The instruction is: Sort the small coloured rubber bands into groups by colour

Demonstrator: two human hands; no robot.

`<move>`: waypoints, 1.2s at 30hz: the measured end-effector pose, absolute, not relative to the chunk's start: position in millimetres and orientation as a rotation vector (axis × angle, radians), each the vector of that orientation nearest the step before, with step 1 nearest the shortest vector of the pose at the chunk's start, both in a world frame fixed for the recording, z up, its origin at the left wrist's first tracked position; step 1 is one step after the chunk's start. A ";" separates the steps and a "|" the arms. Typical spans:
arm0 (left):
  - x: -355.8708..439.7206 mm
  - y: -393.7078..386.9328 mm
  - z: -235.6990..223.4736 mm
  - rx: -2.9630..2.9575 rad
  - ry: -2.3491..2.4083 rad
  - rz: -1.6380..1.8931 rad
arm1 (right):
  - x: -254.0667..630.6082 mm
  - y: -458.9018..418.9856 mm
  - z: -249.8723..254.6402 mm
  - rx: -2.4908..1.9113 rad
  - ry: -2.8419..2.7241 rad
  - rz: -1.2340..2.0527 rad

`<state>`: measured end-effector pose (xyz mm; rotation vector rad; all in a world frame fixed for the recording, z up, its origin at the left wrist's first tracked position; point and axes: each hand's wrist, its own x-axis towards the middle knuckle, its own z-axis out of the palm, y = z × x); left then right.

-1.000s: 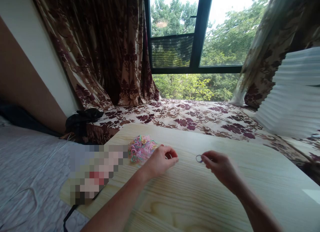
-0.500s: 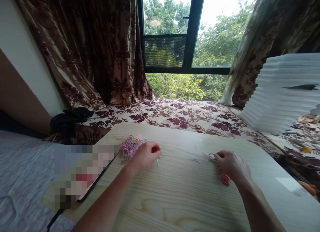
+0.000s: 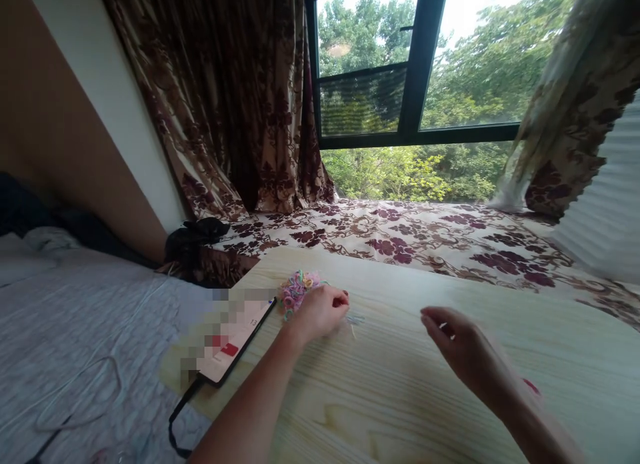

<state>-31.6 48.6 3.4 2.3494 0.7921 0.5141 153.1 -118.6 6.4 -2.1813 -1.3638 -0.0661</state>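
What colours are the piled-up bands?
The bands are mostly pink, purple and green, best in the head view.

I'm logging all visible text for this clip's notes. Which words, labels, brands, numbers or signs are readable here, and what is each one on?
"13": small, on the lit screen of the black-edged device.
Red block on that screen: any marks are too small to read.
Rest of the screen: partly pixelated, nothing else legible.
Pile of coloured loops and wooden tabletop: no readable text.

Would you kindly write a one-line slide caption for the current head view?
Left hand near a pile of colourful bands, right hand farther along the wood-grained table.
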 end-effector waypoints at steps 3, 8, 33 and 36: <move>-27.9 44.9 -1.1 2.411 0.783 0.487 | 127.8 -109.2 -1.9 -2.068 -1.533 0.016; -20.1 39.5 -11.5 2.494 0.907 0.501 | 112.3 -106.5 -7.6 -2.079 -1.635 0.140; -12.2 14.3 1.5 1.997 0.539 0.526 | 107.5 -102.5 -12.8 -1.816 -1.325 0.256; -11.9 11.6 1.8 1.982 0.495 0.535 | 108.7 -101.4 -11.9 -1.804 -1.265 0.328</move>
